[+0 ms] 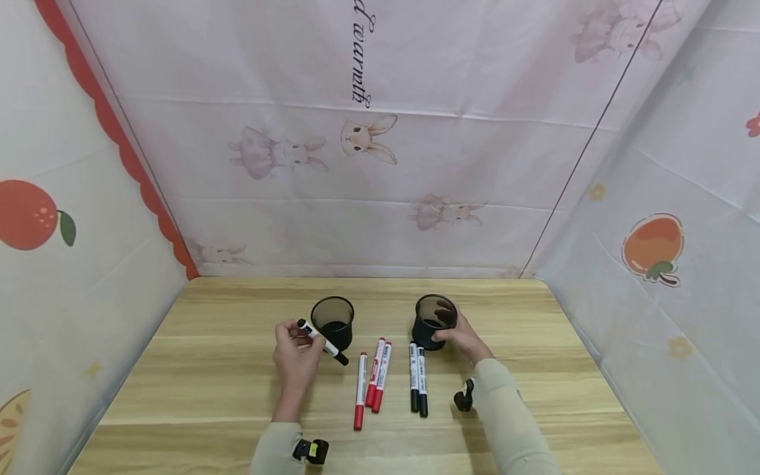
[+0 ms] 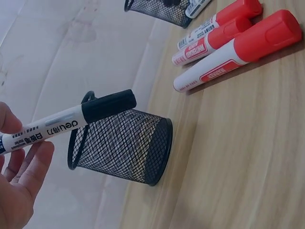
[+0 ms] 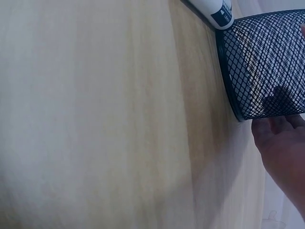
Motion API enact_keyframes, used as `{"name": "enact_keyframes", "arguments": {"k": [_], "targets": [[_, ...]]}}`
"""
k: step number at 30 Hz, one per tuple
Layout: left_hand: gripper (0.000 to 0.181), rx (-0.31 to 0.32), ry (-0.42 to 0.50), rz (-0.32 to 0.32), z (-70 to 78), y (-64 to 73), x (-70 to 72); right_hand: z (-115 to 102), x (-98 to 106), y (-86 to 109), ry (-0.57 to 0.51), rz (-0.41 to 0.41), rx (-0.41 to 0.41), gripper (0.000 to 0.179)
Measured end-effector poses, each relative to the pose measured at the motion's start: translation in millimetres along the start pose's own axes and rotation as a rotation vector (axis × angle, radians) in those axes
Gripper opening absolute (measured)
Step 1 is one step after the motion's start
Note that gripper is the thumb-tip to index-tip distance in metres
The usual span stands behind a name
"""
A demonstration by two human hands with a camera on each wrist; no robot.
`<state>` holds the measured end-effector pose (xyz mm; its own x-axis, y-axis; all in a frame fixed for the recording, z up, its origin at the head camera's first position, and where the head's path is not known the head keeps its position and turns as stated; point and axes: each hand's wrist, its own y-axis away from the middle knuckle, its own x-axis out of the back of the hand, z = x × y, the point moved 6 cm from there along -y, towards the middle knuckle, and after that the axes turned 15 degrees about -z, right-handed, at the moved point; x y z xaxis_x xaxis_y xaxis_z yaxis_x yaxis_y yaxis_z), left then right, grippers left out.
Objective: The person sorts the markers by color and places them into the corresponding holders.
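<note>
on my feed the left hand pinches a white marker, fingers narrow around it; it hangs tilted, black cap slanting down toward the near edge of the desk. beside it is the left mesh cup; i cannot tell if they touch. the right hand grips the right mesh cup. both cups stand toward the far edge. between the hands lie three red-capped markers and two black-capped markers, caps toward the near edge.
</note>
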<state>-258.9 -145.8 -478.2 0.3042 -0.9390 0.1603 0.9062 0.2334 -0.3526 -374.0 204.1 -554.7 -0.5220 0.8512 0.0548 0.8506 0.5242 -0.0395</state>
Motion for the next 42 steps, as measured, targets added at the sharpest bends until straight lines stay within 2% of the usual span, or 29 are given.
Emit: {"name": "enact_keyframes", "arguments": {"k": [5, 12, 14, 20, 22, 28, 36, 42], "targets": [[0.036, -0.011, 0.030, -0.002, 0.3, -0.4, -4.9, -0.8, -1.7, -1.8, 0.004, -0.004, 0.005, 0.089], [0.035, -0.042, 0.122, -0.049, 2.9, -2.3, -21.3, -6.4, -2.5, 2.6, 0.005, 0.005, -0.020, 0.088], [0.035, -0.050, 0.143, -0.062, 8.0, -3.3, -24.8, -10.6, -4.2, 4.0, -0.015, 0.002, -0.022, 0.087], [0.032, -0.094, 0.140, -0.065, 41.3, -2.3, -30.0, -28.6, -12.4, 8.5, -0.017, -0.036, -0.018, 0.088], [0.032, -0.103, 0.134, -0.065, 47.6, -2.3, -32.1, -31.0, -14.3, 9.1, -0.003, -0.043, -0.026, 0.088], [0.030, -0.130, 0.136, -0.092, 50.3, -4.8, -42.3, -31.2, -15.4, 11.2, 0.004, -0.028, -0.049, 0.086], [0.030, -0.096, 0.201, -0.173, 49.5, -11.9, -60.2, -30.4, -14.0, 9.2, 0.001, -0.052, -0.030, 0.089], [0.027, -0.124, 0.164, -0.224, 59.9, -13.2, -69.9, -30.7, -13.3, 9.3, 0.009, -0.044, -0.043, 0.090]]}}
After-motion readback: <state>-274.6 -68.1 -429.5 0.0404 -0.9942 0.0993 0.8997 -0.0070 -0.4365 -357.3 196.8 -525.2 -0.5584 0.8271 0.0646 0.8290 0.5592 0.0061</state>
